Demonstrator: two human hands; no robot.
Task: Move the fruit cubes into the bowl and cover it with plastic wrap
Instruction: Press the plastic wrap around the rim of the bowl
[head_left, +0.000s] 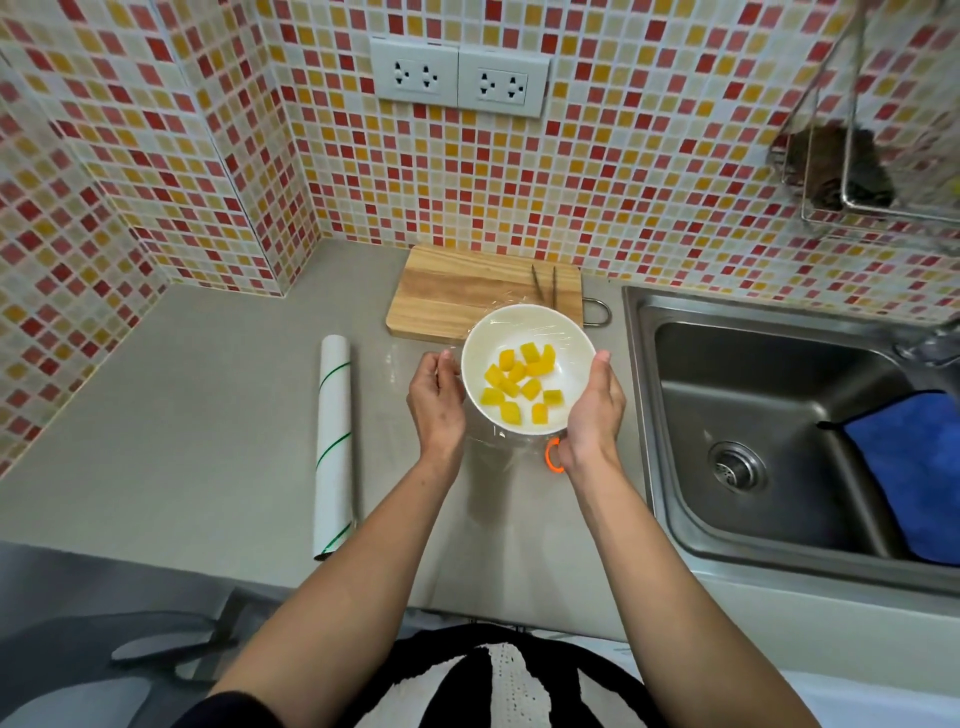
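The fruit cubes (521, 385) already sit in the white bowl (480, 358) at mid-frame, plastic wrap (540, 332) stretched across its top. The left hand (435, 400) and right hand (595, 410) cup its sides, apparently pressing the film's loose edges down, which looks like the last step.

White bowl (527, 332) at centre w/ yellow fruit cubes (519, 382) under clear plastic wrap (488, 441). Roll (335, 447) left of centre: white w/ thin green diagonal stripes. Light wood cutting board (457, 291), grain visible, above bowl. Wall tiles (623, 182) across top: red, yellow, cream mosaic. White sockets (460, 78) top centre. Grey steel sink (779, 431) at right w/ blue cloth (919, 473). Beige-grey counter (182, 415). Orange ring (550, 456) below bowl. Black-white striped garment (498, 680) at bottom.
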